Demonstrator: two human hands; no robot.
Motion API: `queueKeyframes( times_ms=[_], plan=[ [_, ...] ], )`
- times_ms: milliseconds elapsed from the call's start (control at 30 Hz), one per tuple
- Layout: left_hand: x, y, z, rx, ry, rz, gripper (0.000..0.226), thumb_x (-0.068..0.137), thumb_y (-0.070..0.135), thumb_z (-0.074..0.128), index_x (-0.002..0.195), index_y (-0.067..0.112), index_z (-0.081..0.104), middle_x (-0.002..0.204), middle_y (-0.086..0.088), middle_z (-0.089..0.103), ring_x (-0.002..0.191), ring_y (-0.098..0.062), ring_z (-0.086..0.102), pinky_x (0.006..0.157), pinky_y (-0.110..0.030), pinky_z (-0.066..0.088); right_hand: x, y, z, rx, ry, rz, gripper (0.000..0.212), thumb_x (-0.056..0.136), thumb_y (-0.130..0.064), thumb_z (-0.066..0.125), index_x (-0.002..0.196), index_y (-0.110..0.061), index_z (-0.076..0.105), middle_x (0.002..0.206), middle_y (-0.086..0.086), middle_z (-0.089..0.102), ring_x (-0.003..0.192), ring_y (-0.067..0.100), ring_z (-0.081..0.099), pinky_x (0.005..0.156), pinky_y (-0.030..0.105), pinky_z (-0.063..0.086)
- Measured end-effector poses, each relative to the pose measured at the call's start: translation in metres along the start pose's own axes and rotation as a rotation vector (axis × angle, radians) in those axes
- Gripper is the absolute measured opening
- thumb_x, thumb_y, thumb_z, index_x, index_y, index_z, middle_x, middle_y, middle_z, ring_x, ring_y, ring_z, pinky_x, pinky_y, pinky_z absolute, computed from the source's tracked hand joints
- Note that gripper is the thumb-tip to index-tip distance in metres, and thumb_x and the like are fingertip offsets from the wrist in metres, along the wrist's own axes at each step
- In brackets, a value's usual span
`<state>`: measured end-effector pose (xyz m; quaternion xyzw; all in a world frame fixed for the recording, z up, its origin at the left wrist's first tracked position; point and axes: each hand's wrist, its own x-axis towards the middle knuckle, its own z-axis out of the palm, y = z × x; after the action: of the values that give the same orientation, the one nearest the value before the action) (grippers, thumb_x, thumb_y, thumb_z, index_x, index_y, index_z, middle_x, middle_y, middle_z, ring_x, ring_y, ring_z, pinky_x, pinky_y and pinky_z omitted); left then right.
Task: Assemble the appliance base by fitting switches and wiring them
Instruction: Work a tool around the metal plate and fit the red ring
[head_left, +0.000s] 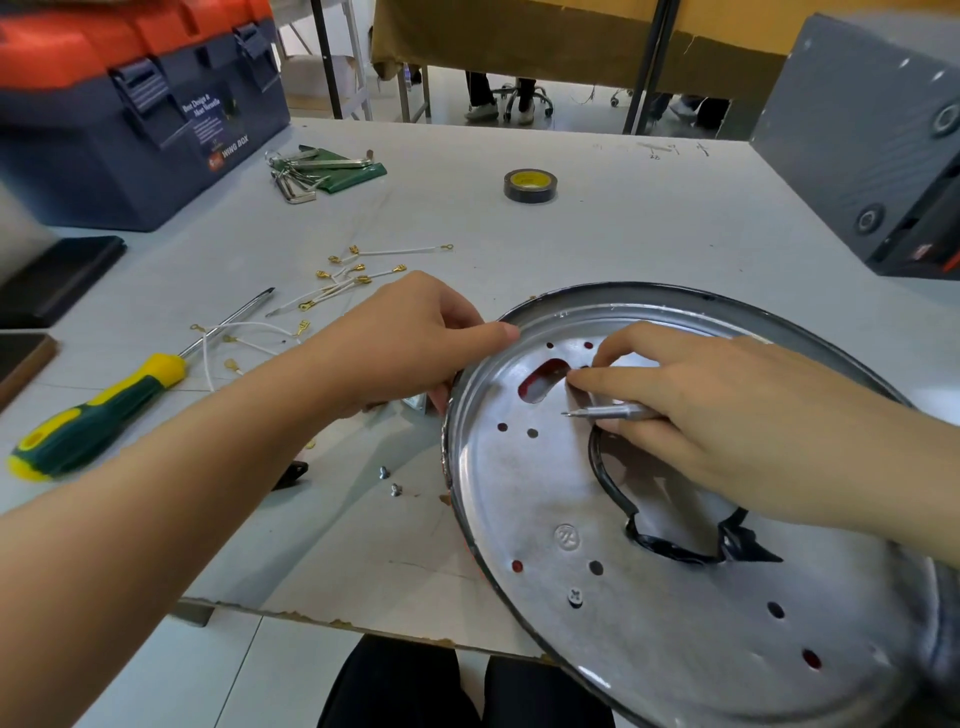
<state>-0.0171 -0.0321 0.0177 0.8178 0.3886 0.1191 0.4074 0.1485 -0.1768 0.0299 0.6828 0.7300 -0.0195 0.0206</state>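
I see the appliance base (649, 597) overhanging the table's (597, 234) near edge. Left hand (410, 343) grips its rim; right hand (727, 415) holds a thin screwdriver (608, 413), tip pointing left, fingertips pinched beside a slot (543, 379).

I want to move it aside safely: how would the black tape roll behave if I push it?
The black tape roll lies flat on the white table, so it would probably slide, not roll. It looks small and hollow, so likely light. Set on its edge, it might roll away.
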Motion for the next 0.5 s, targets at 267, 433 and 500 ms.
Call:
queueKeyframes(
  times_ms=[267, 433, 500],
  plan=[
    [-0.005, -0.003, -0.006, -0.018, -0.062, -0.011, 0.025, 0.088, 0.030, 0.059, 0.088, 0.008, 0.071, 0.065, -0.005, 0.056, 0.055, -0.010, 0.048, 0.057, -0.021, 0.037, -0.001, 0.000, -0.002, -0.001, -0.038, -0.063, 0.057, 0.080, -0.052, 0.009, 0.134, -0.051, 0.024, 0.134, -0.029, 0.022, 0.095, 0.006, 0.044, 0.076, 0.027, 0.044],
    [-0.008, -0.003, -0.008, -0.078, -0.068, -0.021, 0.014, 0.089, 0.018, 0.059, 0.088, 0.019, 0.073, 0.066, 0.002, 0.069, 0.060, -0.011, 0.058, 0.063, -0.029, 0.040, 0.004, -0.001, 0.006, 0.099, 0.015, -0.099, 0.042, 0.094, -0.041, 0.029, 0.133, -0.035, 0.044, 0.128, -0.007, 0.045, 0.105, 0.018, 0.053, 0.079, 0.032, 0.044],
    [-0.010, -0.004, -0.008, -0.097, -0.072, -0.026, 0.014, 0.088, 0.018, 0.059, 0.089, 0.019, 0.074, 0.071, -0.005, 0.071, 0.066, -0.017, 0.057, 0.067, -0.038, 0.036, 0.006, -0.001, 0.009, 0.105, 0.027, -0.098, 0.039, 0.096, -0.038, 0.035, 0.133, -0.032, 0.046, 0.126, -0.004, 0.049, 0.105, 0.020, 0.053, 0.081, 0.034, 0.044]
  ],
)
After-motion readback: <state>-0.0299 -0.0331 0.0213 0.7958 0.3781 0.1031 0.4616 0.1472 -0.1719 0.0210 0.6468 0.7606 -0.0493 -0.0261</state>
